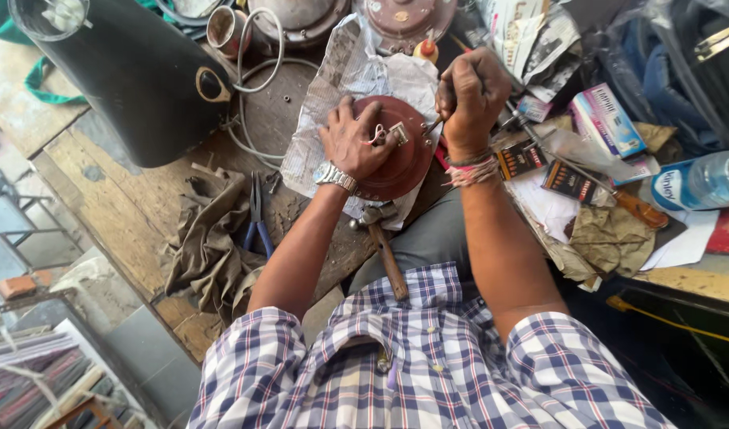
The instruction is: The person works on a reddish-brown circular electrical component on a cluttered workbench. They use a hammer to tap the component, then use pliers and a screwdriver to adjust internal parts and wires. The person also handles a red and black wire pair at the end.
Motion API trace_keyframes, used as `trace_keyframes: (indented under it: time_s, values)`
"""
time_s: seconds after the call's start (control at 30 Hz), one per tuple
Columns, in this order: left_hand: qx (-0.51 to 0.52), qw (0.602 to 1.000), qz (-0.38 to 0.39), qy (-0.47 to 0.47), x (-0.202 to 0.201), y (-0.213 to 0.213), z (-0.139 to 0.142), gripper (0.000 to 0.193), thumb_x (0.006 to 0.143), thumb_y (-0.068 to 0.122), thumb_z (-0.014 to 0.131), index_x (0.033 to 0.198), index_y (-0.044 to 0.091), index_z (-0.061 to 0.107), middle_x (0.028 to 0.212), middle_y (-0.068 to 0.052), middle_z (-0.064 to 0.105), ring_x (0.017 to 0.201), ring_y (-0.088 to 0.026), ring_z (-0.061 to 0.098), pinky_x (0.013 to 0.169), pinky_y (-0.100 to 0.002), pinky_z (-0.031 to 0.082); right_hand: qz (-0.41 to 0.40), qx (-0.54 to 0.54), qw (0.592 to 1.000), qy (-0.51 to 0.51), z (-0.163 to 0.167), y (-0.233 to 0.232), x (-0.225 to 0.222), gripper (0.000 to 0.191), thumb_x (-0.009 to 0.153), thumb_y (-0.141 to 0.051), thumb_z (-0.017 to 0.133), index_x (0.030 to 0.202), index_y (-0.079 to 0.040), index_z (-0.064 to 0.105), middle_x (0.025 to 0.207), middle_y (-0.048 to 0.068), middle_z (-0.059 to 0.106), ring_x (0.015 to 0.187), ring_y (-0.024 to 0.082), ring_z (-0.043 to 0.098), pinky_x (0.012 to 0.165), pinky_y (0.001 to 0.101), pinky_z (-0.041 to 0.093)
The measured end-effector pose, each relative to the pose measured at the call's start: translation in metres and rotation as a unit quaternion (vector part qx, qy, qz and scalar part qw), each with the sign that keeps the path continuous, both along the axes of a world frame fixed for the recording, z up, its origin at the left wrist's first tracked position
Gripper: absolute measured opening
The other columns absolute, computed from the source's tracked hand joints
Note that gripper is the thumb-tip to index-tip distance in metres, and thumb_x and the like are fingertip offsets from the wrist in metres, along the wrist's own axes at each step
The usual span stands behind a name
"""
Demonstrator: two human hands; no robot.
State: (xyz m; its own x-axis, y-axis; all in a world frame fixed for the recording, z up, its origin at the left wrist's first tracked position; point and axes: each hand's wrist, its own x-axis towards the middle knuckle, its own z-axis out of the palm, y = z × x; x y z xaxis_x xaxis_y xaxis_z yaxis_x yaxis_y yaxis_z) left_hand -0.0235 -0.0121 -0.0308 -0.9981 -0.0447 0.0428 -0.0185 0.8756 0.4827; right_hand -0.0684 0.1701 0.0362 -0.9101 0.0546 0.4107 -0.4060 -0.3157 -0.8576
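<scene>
A round dark-red metal cover (pixel 400 163) lies on crumpled newspaper (pixel 344 87) on a wooden workbench (pixel 134 206). My left hand (pixel 352 143), with a wristwatch, presses down on the cover and pinches a small metal part with red wire (pixel 386 133) on top of it. My right hand (pixel 469 94) is closed around the handle of a screwdriver whose tip (pixel 433 125) meets that small part. Threads are tied round my right wrist.
A hammer (pixel 384 246) lies at the bench edge below the cover. Blue-handled pliers (pixel 257 218) rest on a brown rag (pixel 209 238). A black casing (pixel 134 71) stands at left; boxes (pixel 607 119), a long screwdriver (pixel 587 179) and a water bottle (pixel 702 181) crowd the right.
</scene>
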Motion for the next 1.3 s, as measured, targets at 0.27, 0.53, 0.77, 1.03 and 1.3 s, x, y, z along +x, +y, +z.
trace_keyframes:
  time_s: [0.27, 0.53, 0.77, 1.03, 1.3]
  values:
    - [0.002, 1.0, 0.003, -0.016, 0.0, 0.001, 0.009, 0.058, 0.077, 0.061, 0.072, 0.126, 0.03, 0.067, 0.147, -0.022, 0.044, 0.129, -0.044, 0.045, 0.097, -0.06, 0.038, 0.086, -0.018, 0.996, 0.005, -0.005, 0.014, -0.018, 0.026, 0.108, -0.017, 0.067, 0.088, -0.004, 0.055, 0.066, 0.002, 0.052, 0.053, 0.008, 0.05, 0.042, 0.0251, 0.042]
    - [0.018, 1.0, 0.013, -0.013, -0.002, -0.001, -0.001, 0.064, 0.076, 0.062, 0.073, 0.131, 0.029, 0.065, 0.151, -0.025, 0.039, 0.133, -0.044, 0.04, 0.097, -0.06, 0.036, -0.022, -0.037, 0.999, 0.022, -0.006, 0.004, -0.016, 0.03, 0.109, -0.019, 0.064, 0.087, -0.003, 0.051, 0.065, 0.0, 0.048, 0.05, 0.008, 0.044, 0.042, 0.026, 0.038]
    - [0.007, 0.999, 0.042, -0.014, 0.0, 0.003, -0.013, 0.067, 0.074, 0.061, 0.077, 0.131, 0.029, 0.064, 0.151, -0.021, 0.042, 0.134, -0.043, 0.043, 0.099, -0.059, 0.037, -0.224, -0.004, 0.974, 0.038, -0.015, -0.015, -0.018, 0.033, 0.11, -0.021, 0.061, 0.084, -0.003, 0.052, 0.061, 0.001, 0.049, 0.047, 0.009, 0.044, 0.043, 0.0259, 0.033]
    - [-0.014, 0.994, 0.102, 0.028, 0.018, 0.013, 0.016, 0.07, 0.08, 0.061, 0.072, 0.138, 0.024, 0.06, 0.149, -0.027, 0.041, 0.132, -0.046, 0.044, 0.098, -0.061, 0.039, -0.092, 0.001, 0.994, 0.058, 0.008, 0.01, -0.013, 0.033, 0.108, -0.023, 0.063, 0.082, -0.006, 0.05, 0.06, 0.0, 0.051, 0.045, 0.009, 0.048, 0.039, 0.0266, 0.043]
    - [-0.077, 0.973, 0.049, -0.21, 0.035, -0.013, 0.052, 0.11, 0.075, 0.081, 0.061, 0.158, 0.016, 0.031, 0.145, -0.025, 0.046, 0.128, -0.043, 0.054, 0.102, -0.064, 0.041, -0.064, -0.04, 0.995, 0.061, 0.017, 0.039, 0.028, 0.032, 0.11, -0.02, 0.065, 0.087, -0.005, 0.049, 0.068, 0.003, 0.049, 0.047, 0.009, 0.046, 0.043, 0.0266, 0.042]
